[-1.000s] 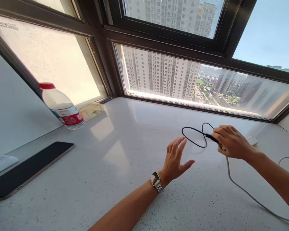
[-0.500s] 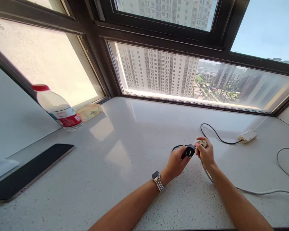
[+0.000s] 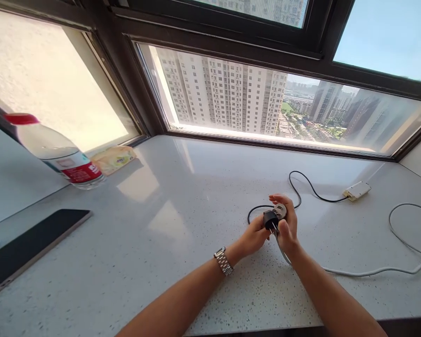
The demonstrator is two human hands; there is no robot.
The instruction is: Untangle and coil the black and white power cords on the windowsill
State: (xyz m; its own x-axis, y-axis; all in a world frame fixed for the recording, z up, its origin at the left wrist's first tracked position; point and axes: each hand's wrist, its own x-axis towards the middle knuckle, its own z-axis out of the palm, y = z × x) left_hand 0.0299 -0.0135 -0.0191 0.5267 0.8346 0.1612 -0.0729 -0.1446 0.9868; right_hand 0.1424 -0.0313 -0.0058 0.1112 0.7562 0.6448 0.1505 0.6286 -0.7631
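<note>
My left hand (image 3: pixel 252 236), with a metal-banded watch (image 3: pixel 223 261) on its wrist, grips a black plug (image 3: pixel 270 218). The plug's metal prongs point down toward me. Close against it, my right hand (image 3: pixel 288 231) is closed around a round, off-white plug (image 3: pixel 279 211) at the end of a grey-white cord (image 3: pixel 368 273). Dark marks show on its face; whether they are prongs or slots I cannot tell. The right thumb is near the black plug's prongs. A black cord (image 3: pixel 303 174) loops behind the hands to a small white box (image 3: pixel 357 191).
On the left of the speckled white counter (image 3: pixel 196 290) lie a dark tablet-like slab (image 3: pixel 38 248) and a yellowish soft packet (image 3: pixel 114 160). A red-capped water bottle (image 3: pixel 65 157) stands by the wall. Loops of grey-white cord lie at right. Dark-framed windows (image 3: pixel 231 47) border the back.
My right hand has turned and moved left, bringing the off-white plug up beside the black plug. The view has shifted slightly, so the counter items appear farther left.
</note>
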